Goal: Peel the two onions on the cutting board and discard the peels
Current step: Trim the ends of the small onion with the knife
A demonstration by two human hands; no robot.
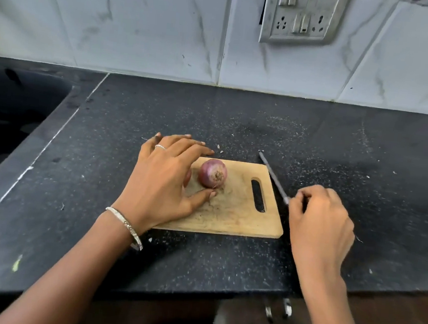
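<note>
A wooden cutting board lies on the black counter. One unpeeled purple onion sits on its far middle, root end facing me. A sliver of a second onion shows under my left hand, which hovers over the board's left part with fingers spread and fairly straight and the thumb tip on the board just in front of the first onion. My right hand is curled round the handle of a knife just right of the board. Its blade points away to the far left along the counter.
The black speckled counter carries scattered crumbs. A dark sink with a metal drain lies at the left. A tiled wall with a switch and socket plate stands behind. The counter's front edge runs close below my wrists.
</note>
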